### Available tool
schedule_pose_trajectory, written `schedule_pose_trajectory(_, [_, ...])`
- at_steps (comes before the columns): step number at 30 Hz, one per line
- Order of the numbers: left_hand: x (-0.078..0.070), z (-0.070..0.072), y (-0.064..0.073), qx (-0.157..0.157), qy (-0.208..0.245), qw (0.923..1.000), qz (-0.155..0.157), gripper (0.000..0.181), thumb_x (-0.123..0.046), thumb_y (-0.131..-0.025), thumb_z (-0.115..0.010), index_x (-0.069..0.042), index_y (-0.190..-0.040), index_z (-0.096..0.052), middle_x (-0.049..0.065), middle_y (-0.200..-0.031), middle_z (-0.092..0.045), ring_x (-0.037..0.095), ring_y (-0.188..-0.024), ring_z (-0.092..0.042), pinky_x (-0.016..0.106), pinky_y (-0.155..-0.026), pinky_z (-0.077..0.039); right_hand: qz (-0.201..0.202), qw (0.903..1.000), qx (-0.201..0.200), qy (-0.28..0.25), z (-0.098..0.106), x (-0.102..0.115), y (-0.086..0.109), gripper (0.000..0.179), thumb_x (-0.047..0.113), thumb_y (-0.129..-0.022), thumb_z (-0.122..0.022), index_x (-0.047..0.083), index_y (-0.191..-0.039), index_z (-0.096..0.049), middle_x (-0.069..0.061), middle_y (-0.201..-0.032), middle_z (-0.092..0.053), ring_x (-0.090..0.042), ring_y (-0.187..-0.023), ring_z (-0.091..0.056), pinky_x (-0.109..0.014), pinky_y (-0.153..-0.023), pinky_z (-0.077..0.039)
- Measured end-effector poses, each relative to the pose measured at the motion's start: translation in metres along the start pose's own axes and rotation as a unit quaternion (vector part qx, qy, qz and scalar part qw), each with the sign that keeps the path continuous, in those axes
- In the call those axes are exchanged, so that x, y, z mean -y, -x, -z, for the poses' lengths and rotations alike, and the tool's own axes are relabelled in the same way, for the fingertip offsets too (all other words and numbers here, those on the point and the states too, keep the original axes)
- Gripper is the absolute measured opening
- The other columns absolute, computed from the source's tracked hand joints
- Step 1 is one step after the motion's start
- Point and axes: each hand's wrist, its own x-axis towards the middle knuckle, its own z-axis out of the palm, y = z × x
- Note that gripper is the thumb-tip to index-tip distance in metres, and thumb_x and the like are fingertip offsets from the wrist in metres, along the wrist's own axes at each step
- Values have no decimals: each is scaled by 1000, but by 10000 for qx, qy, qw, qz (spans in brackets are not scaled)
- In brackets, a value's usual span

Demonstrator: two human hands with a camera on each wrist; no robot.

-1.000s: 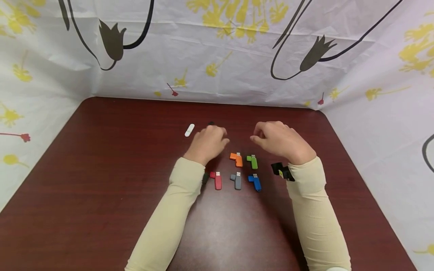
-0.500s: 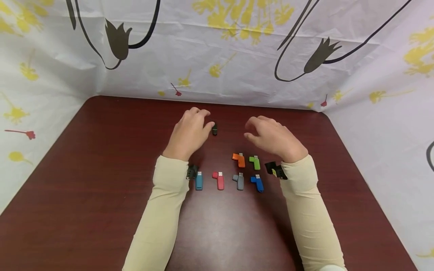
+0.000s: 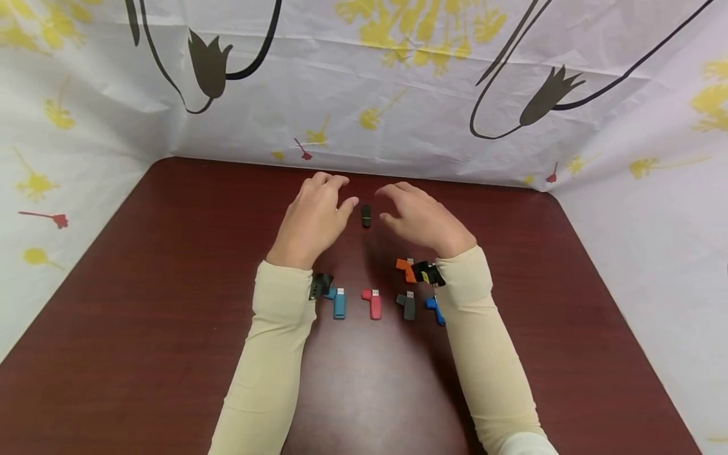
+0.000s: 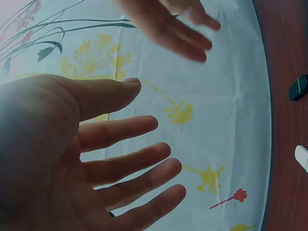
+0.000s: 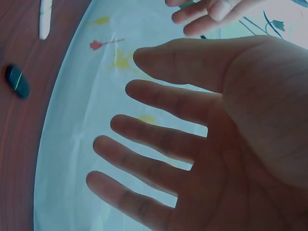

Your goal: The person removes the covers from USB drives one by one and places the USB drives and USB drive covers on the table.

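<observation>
The right hand (image 3: pixel 426 220) has swung inward, toward the left hand (image 3: pixel 311 220); both are empty, fingers extended. Between them in the head view, the black stick (image 3: pixel 366 216) lies on the counter (image 3: pixel 199 265), long axis near-to-far, the left appearing slightly nearer.

Saw a black stick (image 3: pixel 366 216) lying flat and closed toward the far edge of the table (image 3: pixel 170 284), round-ended, crossed by a thin pale line. Saw a slim white stick (image 5: pixel 45 20) lying flat near that same edge, running out of both wrist views.
</observation>
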Motion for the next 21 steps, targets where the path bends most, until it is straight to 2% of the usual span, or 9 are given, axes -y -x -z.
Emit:
schedule_pose_trajectory(8, [2,2,1,-19,43,10000,-24,53,-31,-111,-64,-9,-158,-54,18,-159,-50,34,-145,-49,52,-116,-52,118,9998,-114,-147,-9,18,-25,51,17,-109,-60,6,-159,-50,-15,-164,-47,-33,-156,-42,-52,-127,-38])
schedule_pose_trajectory(14, [4,7,3,-38,-11,10000,2,54,-30,-111,-62,-7,-159,-52,19,-161,-48,36,-148,-45,52,-118,-50,213,9997,-54,-84,-26,15,-43,52,9,-109,-51,4,-161,-47,-20,-172,-36,-38,-160,-36,-51,-130,-34])
schedule_pose_trajectory(17, [5,9,4,-23,-27,10000,6,55,-30,-112,-61,-7,-161,-49,19,-163,-46,36,-150,-43,52,-121,-47,117,9998,127,-112,-35,8,-49,56,2,-107,-44,3,-163,-44,-22,-175,-29,-38,-163,-31,-50,-131,-32])
schedule_pose_trajectory(21, [6,11,5,0,-67,10000,-26,55,-28,-113,-59,-8,-162,-47,19,-164,-45,36,-151,-41,51,-121,-47,-208,9978,611,-171,-44,-2,-54,64,-5,-103,-39,3,-167,-38,-21,-178,-21,-37,-166,-23,-51,-132,-31])
